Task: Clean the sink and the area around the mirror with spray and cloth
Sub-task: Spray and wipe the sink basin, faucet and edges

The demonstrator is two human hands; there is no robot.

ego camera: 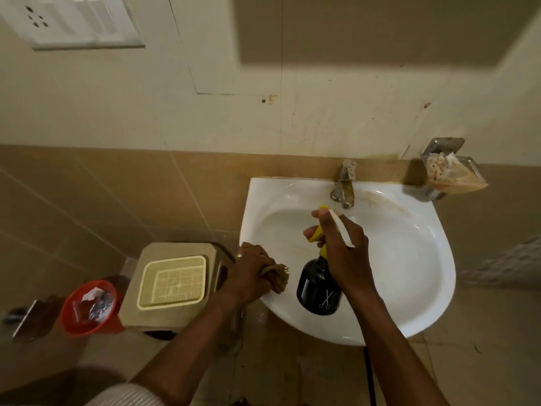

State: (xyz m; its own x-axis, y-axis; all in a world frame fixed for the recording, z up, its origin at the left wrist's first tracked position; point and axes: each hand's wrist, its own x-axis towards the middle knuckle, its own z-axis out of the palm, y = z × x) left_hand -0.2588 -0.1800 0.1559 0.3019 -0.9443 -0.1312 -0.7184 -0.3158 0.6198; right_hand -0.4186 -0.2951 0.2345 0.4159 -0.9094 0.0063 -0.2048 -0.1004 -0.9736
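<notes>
A white wall-mounted sink (415, 303) fills the right half of the view, with brownish stains on its back right rim. My right hand (344, 250) grips the neck of a black spray bottle (317, 291) with a yellow trigger head, held over the basin and pointing toward the metal tap (345, 183). My left hand (248, 273) rests on the sink's left rim, closed around a bunched brown cloth (278, 276) whose frayed end hangs over the basin. The mirror's lower edge (380, 30) is at the top, dark.
A metal soap holder (445, 168) with a crumpled wrapper juts from the wall right of the tap. Left of the sink stands a beige stool (164, 315) bearing a cream basket (172, 282); beside it is a red bin (87, 309) of rubbish. A switch plate (73, 22) sits top left.
</notes>
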